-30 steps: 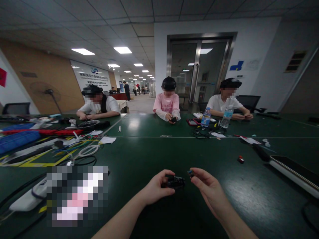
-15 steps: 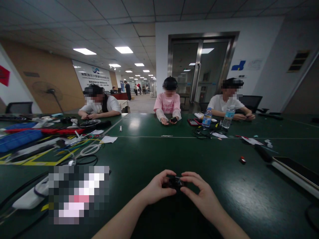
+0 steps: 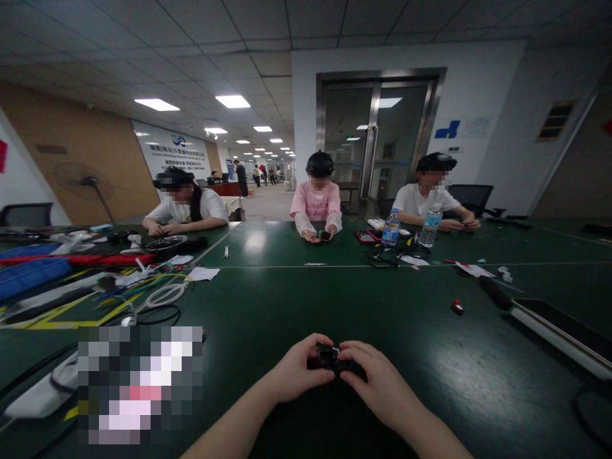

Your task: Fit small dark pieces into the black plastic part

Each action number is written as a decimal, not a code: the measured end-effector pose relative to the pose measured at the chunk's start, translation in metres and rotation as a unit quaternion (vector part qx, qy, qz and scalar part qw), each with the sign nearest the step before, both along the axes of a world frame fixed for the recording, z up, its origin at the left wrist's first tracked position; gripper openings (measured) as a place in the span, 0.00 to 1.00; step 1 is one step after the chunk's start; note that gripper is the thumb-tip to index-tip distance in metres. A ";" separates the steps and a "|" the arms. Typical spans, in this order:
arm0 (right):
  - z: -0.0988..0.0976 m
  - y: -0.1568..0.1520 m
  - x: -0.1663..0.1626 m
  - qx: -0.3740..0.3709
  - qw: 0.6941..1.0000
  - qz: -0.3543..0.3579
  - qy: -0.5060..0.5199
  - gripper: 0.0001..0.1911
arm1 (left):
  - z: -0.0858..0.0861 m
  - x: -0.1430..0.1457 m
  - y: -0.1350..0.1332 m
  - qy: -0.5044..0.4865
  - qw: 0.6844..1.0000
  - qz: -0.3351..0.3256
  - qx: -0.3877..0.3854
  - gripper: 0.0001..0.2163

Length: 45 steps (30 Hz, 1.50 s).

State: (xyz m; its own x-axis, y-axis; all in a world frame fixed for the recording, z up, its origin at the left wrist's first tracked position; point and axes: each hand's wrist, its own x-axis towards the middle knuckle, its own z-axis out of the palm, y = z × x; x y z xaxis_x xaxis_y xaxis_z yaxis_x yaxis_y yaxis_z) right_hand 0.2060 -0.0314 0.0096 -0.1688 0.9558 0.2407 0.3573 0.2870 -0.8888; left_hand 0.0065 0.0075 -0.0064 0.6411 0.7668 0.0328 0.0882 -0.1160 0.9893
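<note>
Green table (image 3: pixel 287 299); left hand (image 3: pixel 294 375) and right hand (image 3: pixel 377 382) half-cover black part (image 3: pixel 327 357) (unclear).

The single view comes from a camera worn on the person's head, at the near edge of the green table (image 3: pixel 296 299). It faces across the tabletop toward the far side and is pitched only slightly down, so the ceiling (image 3: pixel 306 25) fills the top third. The left hand (image 3: pixel 296 373) and right hand (image 3: pixel 377 382) pinch a small black part (image 3: pixel 327 357) close under the lens, at the bottom edge. Seated people (image 3: pixel 316 207) at the table's far side are well apart from the camera — glass doors (image 3: pixel 377 140) stand behind them.
</note>
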 end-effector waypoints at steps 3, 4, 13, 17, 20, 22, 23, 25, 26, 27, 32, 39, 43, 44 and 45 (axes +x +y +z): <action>-0.001 0.000 -0.001 -0.003 1.000 0.005 -0.030 0.11 | 0.003 -0.001 -0.001 0.026 1.000 0.002 0.004 0.20; -0.001 0.000 -0.001 -0.002 1.000 0.007 -0.029 0.11 | 0.004 -0.001 -0.002 0.030 1.000 0.002 0.006 0.20; 0.006 -0.003 0.000 -0.010 0.999 0.032 -0.041 0.13 | 0.008 0.002 -0.006 0.036 0.999 0.002 0.026 0.19; 0.010 -0.003 0.001 -0.023 0.995 0.034 -0.092 0.18 | 0.006 0.001 -0.006 0.063 0.997 0.011 0.054 0.19; 0.011 -0.002 0.001 -0.039 0.989 0.048 -0.132 0.17 | 0.005 0.001 -0.007 0.112 0.986 0.045 0.119 0.19; 0.010 -0.001 0.002 -0.040 0.987 0.049 -0.149 0.16 | 0.006 0.002 -0.007 0.147 0.973 0.069 0.165 0.19; 0.009 0.000 0.002 -0.038 0.986 0.046 -0.153 0.16 | 0.007 0.002 -0.007 0.163 0.967 0.075 0.183 0.19; 0.006 0.002 0.003 -0.041 0.986 0.038 -0.160 0.17 | 0.009 0.002 -0.007 0.193 0.954 0.077 0.214 0.19; 0.004 0.003 0.003 -0.043 0.985 0.032 -0.163 0.18 | 0.010 0.001 -0.007 0.212 0.947 0.078 0.227 0.19; 0.003 0.004 0.003 -0.047 0.984 0.027 -0.167 0.18 | 0.011 0.001 -0.007 0.232 0.940 0.080 0.238 0.20; -0.005 0.007 0.002 -0.051 0.984 0.016 -0.168 0.18 | 0.014 -0.006 -0.001 0.283 0.928 0.078 0.229 0.24; -0.010 0.009 0.004 -0.055 0.984 0.008 -0.169 0.21 | 0.019 -0.014 0.005 0.262 0.942 0.060 0.201 0.17; -0.010 0.011 0.007 -0.067 0.983 -0.002 -0.171 0.21 | 0.020 -0.016 0.005 0.254 0.949 0.067 0.175 0.17; -0.010 0.011 0.007 -0.069 0.982 -0.003 -0.174 0.21 | 0.019 -0.016 0.005 0.252 0.950 0.069 0.171 0.17; -0.010 0.011 0.007 -0.070 0.982 -0.004 -0.177 0.20 | 0.018 -0.016 0.005 0.251 0.951 0.071 0.168 0.18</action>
